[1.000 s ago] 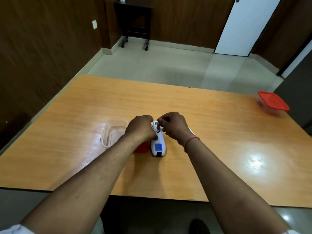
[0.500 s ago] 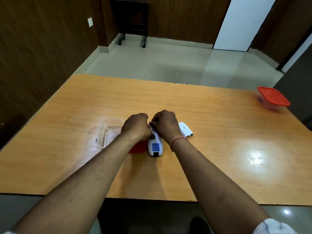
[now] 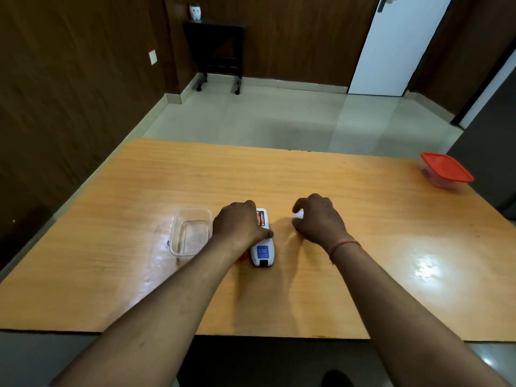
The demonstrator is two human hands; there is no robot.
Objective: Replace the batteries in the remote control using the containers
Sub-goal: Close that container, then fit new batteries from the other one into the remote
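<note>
White remote [image 3: 262,247] lies back-up on the bench [image 3: 363,289], two batteries [image 3: 260,218] seated in its open bay. Left hand [image 3: 238,226] clamps its side. Right hand [image 3: 318,219], half curled, covers a white piece; grip unclear. Clear container [image 3: 191,233] left; red-lidded container [image 3: 445,171] far right.

Left hand [image 3: 237,223] pins the remote [image 3: 262,241] to the table [image 3: 363,219], batteries [image 3: 260,218] showing; right hand [image 3: 318,219] curls over a white cover [image 3: 298,215].

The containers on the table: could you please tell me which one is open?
The clear container just beside the left hand is open, with no lid on it. The other container, at the table's far right corner, has its red lid on.
</note>
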